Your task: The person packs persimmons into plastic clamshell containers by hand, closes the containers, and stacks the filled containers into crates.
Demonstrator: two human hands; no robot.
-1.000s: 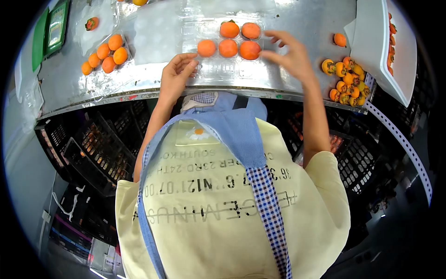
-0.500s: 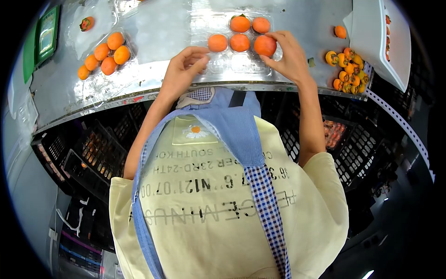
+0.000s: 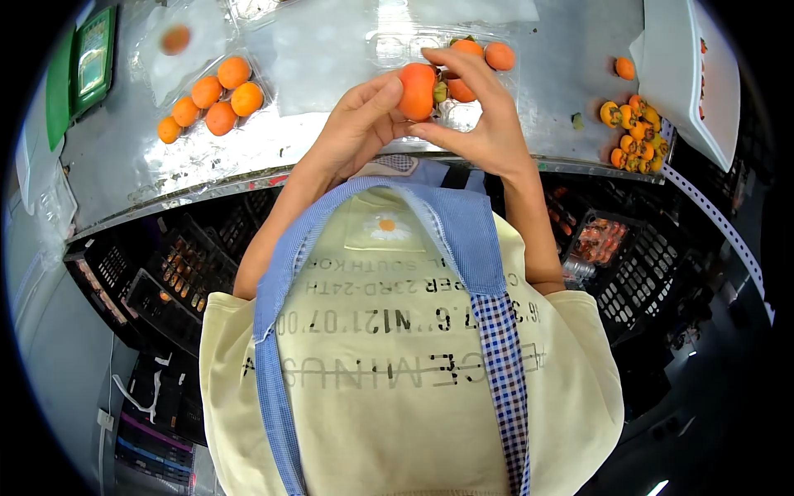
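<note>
An orange persimmon (image 3: 416,93) with its green leafy cap turned right is held up off the table by my left hand (image 3: 360,124), thumb on its near side. My right hand (image 3: 488,124) is around the cap side, with index finger and thumb spread wide and nothing gripped between them. Behind the hands lies a clear plastic tray (image 3: 393,48) with persimmons in it: one at the back (image 3: 467,48), one at the right (image 3: 499,56) and one partly hidden by my right fingers (image 3: 461,91). The rest of the tray is covered by my hands.
Several persimmons (image 3: 220,118) sit in a clear tray at the left, with a blurred one (image 3: 174,40) behind. At the right are a heap of persimmons (image 3: 637,136), a single one (image 3: 624,68) and a white foam box (image 3: 695,91). Black crates (image 3: 633,281) stand below the table edge.
My hands have come together over the tray. My left hand, empty before, now holds a persimmon; my right hand has left the one it gripped in the tray. The view has shifted slightly.
</note>
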